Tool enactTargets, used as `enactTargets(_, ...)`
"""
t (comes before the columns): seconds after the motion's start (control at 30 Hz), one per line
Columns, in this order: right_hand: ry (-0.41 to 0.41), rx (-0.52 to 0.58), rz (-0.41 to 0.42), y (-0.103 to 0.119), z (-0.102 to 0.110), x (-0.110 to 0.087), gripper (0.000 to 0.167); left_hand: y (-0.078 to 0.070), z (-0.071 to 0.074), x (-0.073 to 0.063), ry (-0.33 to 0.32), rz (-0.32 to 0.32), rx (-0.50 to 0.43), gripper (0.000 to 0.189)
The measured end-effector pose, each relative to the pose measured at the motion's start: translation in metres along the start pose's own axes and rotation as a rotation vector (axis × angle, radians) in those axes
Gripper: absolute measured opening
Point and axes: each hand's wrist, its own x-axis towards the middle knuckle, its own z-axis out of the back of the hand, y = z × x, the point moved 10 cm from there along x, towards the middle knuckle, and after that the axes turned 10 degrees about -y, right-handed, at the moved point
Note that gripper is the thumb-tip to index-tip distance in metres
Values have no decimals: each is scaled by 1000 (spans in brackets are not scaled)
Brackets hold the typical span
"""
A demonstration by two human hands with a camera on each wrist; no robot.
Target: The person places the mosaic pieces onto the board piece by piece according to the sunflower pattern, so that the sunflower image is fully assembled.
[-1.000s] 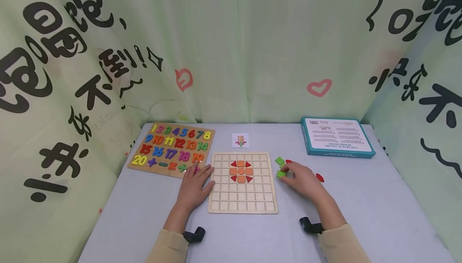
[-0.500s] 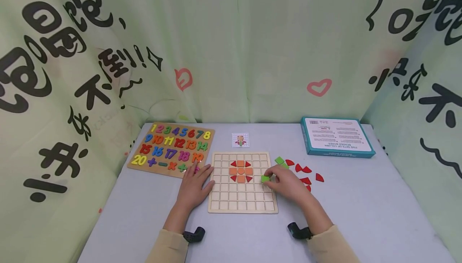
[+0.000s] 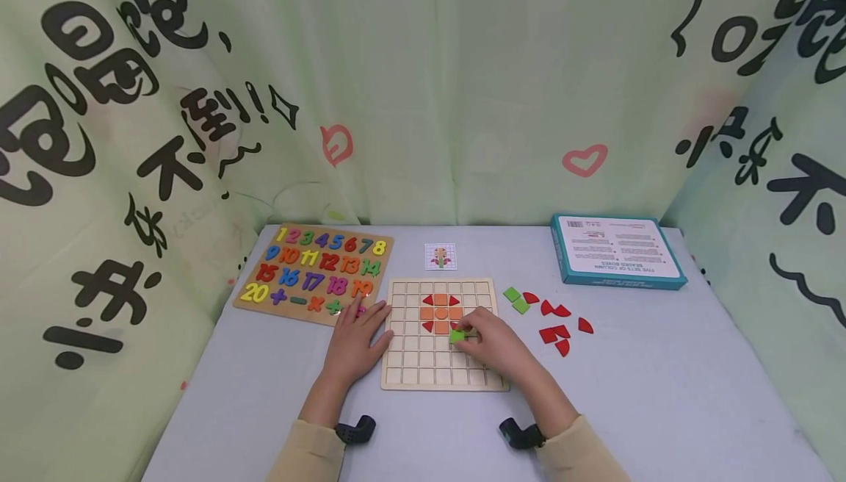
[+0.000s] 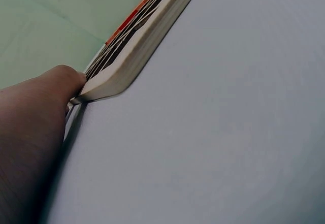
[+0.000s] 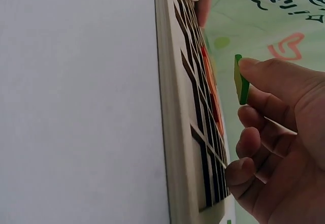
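Note:
My right hand [image 3: 494, 344] pinches a green square tile [image 3: 456, 336] between thumb and forefinger over the wooden grid board [image 3: 436, 379]. In the right wrist view the green tile [image 5: 241, 79] stands edge-on, held above the board. On the grid, orange squares [image 3: 440, 300] form a cross around an orange round piece [image 3: 441, 314], with red triangles [image 3: 428, 300] at its corners; the right fingers partly cover the lower right one. With extended fingers, my left hand [image 3: 355, 346] rests at the board's left edge, its thumb touching the rim. Its fingertips lie by the number board [image 3: 284, 312].
Right of the grid lie two green squares [image 3: 521, 307] and several red pieces [image 3: 548, 335], some rounded. A small pattern card [image 3: 440, 256] is behind the grid. A teal box [image 3: 617, 250] lies at the back right. Curtains [image 3: 456, 85] enclose the table.
My right hand has picked a green tile from the pieces on the right and carried it left over the grid, below the orange cross. The left hand has stayed in place.

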Motion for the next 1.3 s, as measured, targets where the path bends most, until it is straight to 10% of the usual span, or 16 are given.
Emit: enactTargets(1.3, -14, -132, 74, 17, -28, -2, 20, 0, 0, 0, -1, 4, -2, 54)
